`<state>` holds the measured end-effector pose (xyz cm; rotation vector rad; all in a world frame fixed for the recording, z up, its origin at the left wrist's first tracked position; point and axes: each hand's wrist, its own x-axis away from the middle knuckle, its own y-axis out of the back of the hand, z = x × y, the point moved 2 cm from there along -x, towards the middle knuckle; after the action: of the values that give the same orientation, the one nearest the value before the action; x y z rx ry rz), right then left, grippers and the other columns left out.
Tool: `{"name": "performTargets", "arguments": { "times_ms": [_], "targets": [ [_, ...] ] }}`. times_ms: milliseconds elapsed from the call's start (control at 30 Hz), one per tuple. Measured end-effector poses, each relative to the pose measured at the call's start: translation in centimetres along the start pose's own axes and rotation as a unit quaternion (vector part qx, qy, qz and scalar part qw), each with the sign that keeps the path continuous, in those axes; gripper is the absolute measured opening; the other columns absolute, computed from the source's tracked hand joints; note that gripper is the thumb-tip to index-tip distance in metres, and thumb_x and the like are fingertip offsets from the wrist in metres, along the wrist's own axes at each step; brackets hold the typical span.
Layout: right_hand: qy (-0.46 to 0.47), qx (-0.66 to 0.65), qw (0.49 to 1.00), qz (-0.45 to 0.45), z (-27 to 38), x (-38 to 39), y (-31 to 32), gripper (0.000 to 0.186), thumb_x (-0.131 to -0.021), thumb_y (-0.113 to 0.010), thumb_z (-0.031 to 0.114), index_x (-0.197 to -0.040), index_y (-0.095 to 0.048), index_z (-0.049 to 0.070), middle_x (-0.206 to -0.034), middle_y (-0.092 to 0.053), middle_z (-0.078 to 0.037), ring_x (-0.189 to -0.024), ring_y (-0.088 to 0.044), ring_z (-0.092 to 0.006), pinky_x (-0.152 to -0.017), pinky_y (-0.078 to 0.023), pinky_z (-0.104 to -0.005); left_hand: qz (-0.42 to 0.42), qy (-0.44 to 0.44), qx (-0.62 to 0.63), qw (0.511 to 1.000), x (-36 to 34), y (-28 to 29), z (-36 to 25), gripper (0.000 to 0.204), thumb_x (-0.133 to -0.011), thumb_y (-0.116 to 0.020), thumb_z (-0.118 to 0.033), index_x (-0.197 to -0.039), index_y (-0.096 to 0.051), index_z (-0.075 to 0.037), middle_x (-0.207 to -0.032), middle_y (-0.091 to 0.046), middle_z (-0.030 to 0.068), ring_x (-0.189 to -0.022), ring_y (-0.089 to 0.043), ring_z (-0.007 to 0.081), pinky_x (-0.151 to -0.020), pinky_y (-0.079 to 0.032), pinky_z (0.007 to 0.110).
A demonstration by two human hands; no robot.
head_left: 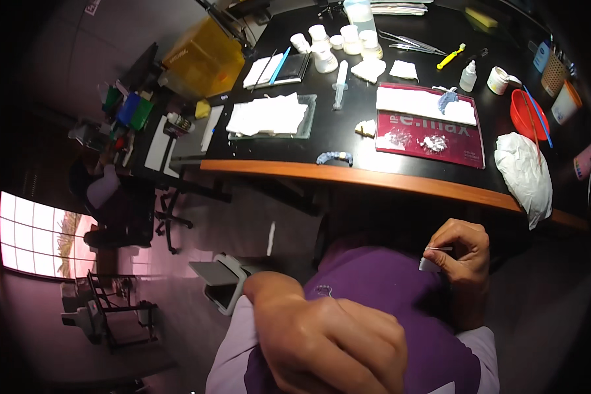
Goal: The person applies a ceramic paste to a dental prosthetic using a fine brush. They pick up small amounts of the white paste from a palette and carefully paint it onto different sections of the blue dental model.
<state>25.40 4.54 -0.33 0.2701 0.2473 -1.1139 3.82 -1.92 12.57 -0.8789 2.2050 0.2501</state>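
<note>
My left hand (331, 335) is raised close to the camera over my purple top (368, 276), its fingers curled and whatever they hold, if anything, hidden. To its right, below the desk edge, my right hand (461, 256) pinches a small white piece (429, 264) with a thin pale stem between thumb and index finger. On the black desk beyond them are a maroon board (407, 157) with a white pad (407, 98) and white powder, a blue-grey curved dental piece (335, 156) near the edge, and a crumpled white bag (524, 177) at the right.
The desk also holds white jars (325, 60), a syringe (340, 85), papers on glass (266, 115), tweezers (414, 46) and a red bowl (525, 118). At the left a seated person (102, 187) works at another desk. A grey framed object (213, 276) is beside my left wrist.
</note>
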Motion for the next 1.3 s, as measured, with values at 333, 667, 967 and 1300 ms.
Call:
{"name": "performTargets", "arguments": {
  "times_ms": [333,667,967,1300],
  "targets": [
    [-0.041,0.022,0.998,0.029,-0.3,-0.5,-2.1,0.013,-0.080,-0.081,-0.006,-0.081,-0.069,-0.001,-0.076,-0.068,-0.007,-0.067,-0.061,-0.0111,-0.062,-0.044,-0.0251,-0.161,-0.127,0.104,0.973,2.1,-0.4,1.7,0.020,-0.093,-0.081,-0.014,-0.080,-0.076,0.001,-0.073,-0.072,0.0068,-0.059,-0.062,0.0139,-0.053,-0.041,0.027],
    [-0.056,0.028,0.997,0.037,-1.7,-0.6,-1.0,0.014,-0.081,-0.084,-0.003,-0.083,-0.070,-0.002,-0.079,-0.070,-0.009,-0.067,-0.061,-0.0114,-0.062,-0.045,-0.0252,-0.125,0.030,-0.375,0.918,4.5,7.9,0.6,0.035,-0.087,-0.081,-0.034,-0.091,-0.077,0.000,-0.078,-0.075,0.0053,-0.067,-0.068,0.0185,-0.061,-0.045,0.028],
    [-0.086,0.019,0.996,0.031,-2.7,-1.6,-1.2,0.013,-0.083,-0.084,0.000,-0.082,-0.070,-0.001,-0.079,-0.069,-0.008,-0.070,-0.062,-0.0117,-0.063,-0.046,-0.0255,-0.308,0.238,-0.623,0.679,8.6,17.3,6.3,0.031,-0.079,-0.086,-0.010,-0.108,-0.080,-0.003,-0.094,-0.075,0.0110,-0.087,-0.070,0.0201,-0.078,-0.054,0.032],
    [-0.087,0.018,0.995,0.046,-2.9,-1.4,-1.4,0.013,-0.084,-0.084,0.002,-0.084,-0.071,-0.001,-0.081,-0.070,-0.009,-0.071,-0.064,-0.0123,-0.064,-0.047,-0.0261,-0.319,0.266,-0.617,0.669,8.3,17.4,6.8,0.013,-0.081,-0.083,-0.010,-0.093,-0.082,-0.005,-0.086,-0.075,0.0087,-0.081,-0.070,0.0179,-0.073,-0.052,0.031]
  ]
}}
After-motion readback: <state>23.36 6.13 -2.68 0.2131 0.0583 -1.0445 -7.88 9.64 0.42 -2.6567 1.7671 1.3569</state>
